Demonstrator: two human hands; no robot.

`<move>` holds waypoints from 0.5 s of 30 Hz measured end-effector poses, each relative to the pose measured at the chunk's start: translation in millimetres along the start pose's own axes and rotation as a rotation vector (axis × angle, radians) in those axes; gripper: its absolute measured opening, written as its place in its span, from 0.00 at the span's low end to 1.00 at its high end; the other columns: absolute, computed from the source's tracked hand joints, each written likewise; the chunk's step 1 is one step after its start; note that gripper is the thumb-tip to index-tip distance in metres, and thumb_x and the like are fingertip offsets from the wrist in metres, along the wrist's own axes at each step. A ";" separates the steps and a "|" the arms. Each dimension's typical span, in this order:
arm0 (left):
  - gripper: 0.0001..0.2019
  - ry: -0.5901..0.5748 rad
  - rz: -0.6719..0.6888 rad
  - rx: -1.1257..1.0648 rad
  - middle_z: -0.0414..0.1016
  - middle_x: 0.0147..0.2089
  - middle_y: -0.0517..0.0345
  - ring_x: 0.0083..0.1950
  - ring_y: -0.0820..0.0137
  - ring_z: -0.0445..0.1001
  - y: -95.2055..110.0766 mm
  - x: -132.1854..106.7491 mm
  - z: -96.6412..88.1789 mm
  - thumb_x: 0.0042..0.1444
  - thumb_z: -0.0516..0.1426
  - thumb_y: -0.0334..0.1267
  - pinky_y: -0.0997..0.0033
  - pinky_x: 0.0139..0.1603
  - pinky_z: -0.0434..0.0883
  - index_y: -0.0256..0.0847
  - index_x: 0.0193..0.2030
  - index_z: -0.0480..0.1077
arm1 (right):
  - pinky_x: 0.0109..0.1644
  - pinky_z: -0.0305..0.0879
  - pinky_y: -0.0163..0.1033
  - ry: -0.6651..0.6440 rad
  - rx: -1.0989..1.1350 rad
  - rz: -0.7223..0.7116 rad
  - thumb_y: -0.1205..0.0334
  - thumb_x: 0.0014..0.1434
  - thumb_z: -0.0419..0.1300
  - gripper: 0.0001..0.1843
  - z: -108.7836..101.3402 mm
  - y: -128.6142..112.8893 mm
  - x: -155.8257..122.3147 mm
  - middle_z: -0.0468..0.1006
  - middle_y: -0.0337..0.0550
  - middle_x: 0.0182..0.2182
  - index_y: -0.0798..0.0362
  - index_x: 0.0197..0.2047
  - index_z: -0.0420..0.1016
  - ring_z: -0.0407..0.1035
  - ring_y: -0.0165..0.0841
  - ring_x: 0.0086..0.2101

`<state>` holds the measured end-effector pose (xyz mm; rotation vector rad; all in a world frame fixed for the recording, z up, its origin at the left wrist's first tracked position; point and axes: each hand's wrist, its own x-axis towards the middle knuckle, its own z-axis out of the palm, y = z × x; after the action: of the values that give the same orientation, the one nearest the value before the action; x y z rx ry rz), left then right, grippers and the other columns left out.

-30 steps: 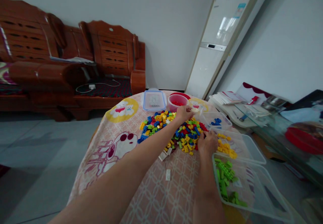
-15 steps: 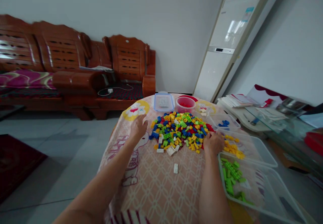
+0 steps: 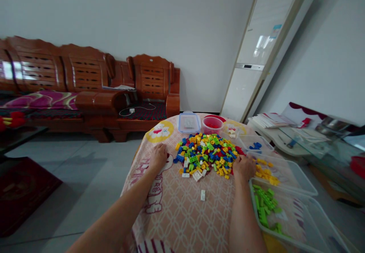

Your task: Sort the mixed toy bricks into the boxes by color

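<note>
Clock is read from the centre of the mixed toy-brick pile [image 3: 208, 152], which is heaped on the far half of the cloth-covered tabletop [image 3: 211, 218].

Left hand [image 3: 159, 156]: at 9, held clear of the pile. Fingers are loosely curled; underside is hidden, so whether anything is in the grip cannot be told.

Right hand [image 3: 243, 166]: between 3 and 4, placed at the pile's edge. Fingertips are screened by the back of the hand; grip width and contents cannot be told.

One white brick [image 3: 203, 195] is set apart at 6; more white bricks [image 3: 197, 175] are bunched at the edge between 6 and 7.

Containers: red bricks [image 3: 213, 123] are held in the pink bowl [image 3: 211, 130] at 12. Blue-rimmed clear box [image 3: 189, 132] is parked at 11. Blue bricks [image 3: 256, 145] are contained in a small clear tray [image 3: 245, 140], near 3. Yellow bricks [image 3: 266, 175] are laid in a longer clear tray [image 3: 296, 173], just past the right hand. Green bricks [image 3: 264, 201] are kept in a clear bin [image 3: 313, 218] between 4 and 5.
</note>
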<state>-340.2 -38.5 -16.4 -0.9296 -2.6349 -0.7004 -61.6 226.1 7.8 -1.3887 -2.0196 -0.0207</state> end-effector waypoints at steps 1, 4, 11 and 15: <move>0.16 0.002 0.002 -0.001 0.77 0.53 0.44 0.57 0.59 0.73 -0.5 -0.2 0.6 0.61 0.48 0.30 0.61 0.64 0.66 0.38 0.47 0.76 | 0.52 0.61 0.48 -0.005 -0.009 0.002 0.63 0.63 0.51 0.20 -0.3 -0.4 0.0 0.76 0.61 0.54 0.59 0.42 0.84 0.69 0.47 0.49; 0.16 0.000 0.005 0.002 0.77 0.52 0.44 0.57 0.59 0.72 0.2 -0.5 -0.4 0.63 0.47 0.30 0.62 0.63 0.66 0.37 0.47 0.75 | 0.50 0.62 0.47 -0.021 -0.033 0.016 0.63 0.64 0.50 0.20 -1.5 -1.7 0.1 0.76 0.61 0.54 0.59 0.43 0.84 0.69 0.46 0.48; 0.15 -0.009 0.018 0.045 0.77 0.49 0.43 0.54 0.59 0.74 5.8 -1.3 -7.9 0.63 0.47 0.30 0.61 0.60 0.67 0.36 0.44 0.75 | 0.51 0.62 0.47 -0.017 -0.033 0.011 0.63 0.64 0.51 0.19 -2.1 -2.1 -0.2 0.77 0.60 0.55 0.59 0.42 0.84 0.70 0.46 0.48; 0.15 0.008 0.038 0.050 0.78 0.50 0.43 0.54 0.59 0.74 3.0 -1.0 -4.4 0.63 0.47 0.29 0.62 0.60 0.68 0.36 0.45 0.75 | 0.53 0.61 0.47 -0.024 -0.026 0.018 0.64 0.64 0.51 0.19 -2.7 -2.5 -0.1 0.76 0.59 0.55 0.58 0.43 0.84 0.70 0.45 0.49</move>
<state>-337.1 -39.3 -12.0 -0.9578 -2.6086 -0.6249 -62.3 223.9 10.7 -1.4291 -2.0329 -0.0229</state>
